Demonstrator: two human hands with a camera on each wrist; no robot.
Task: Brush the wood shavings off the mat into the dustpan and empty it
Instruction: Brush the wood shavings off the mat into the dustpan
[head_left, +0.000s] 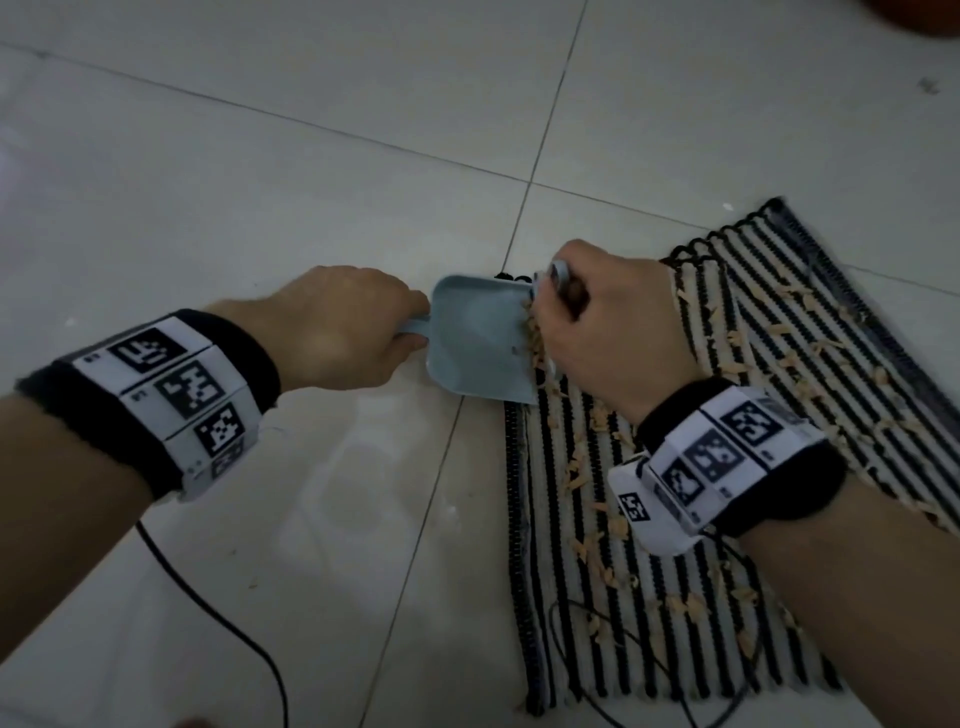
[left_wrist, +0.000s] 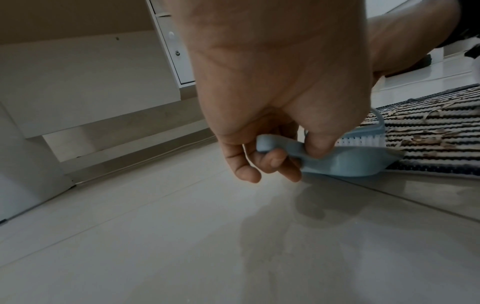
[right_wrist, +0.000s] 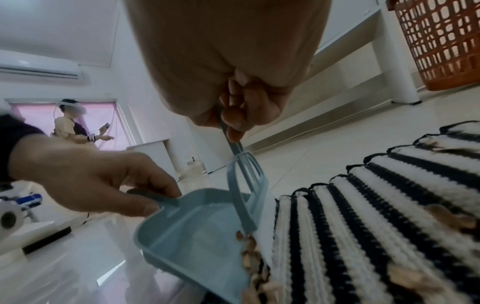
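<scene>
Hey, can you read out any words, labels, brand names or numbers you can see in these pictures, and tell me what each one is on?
No readable words, brands or numbers in any view.
Left wristband: black-and-white square code markers, not text; tiny characters beside them are too small to read.
Right wristband: the same kind of markers; too blurred to read.
Dustpan, brush, mat: no print visible.

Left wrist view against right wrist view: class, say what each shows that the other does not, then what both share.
Only the left wrist view shows the brush's white bristles and the white cabinet.

Only the right wrist view shows the orange basket, a second person in the background, and shavings in the dustpan mouth.

Both show the left hand gripping the blue dustpan's handle, the brush, the striped mat and the tiled floor.
</scene>
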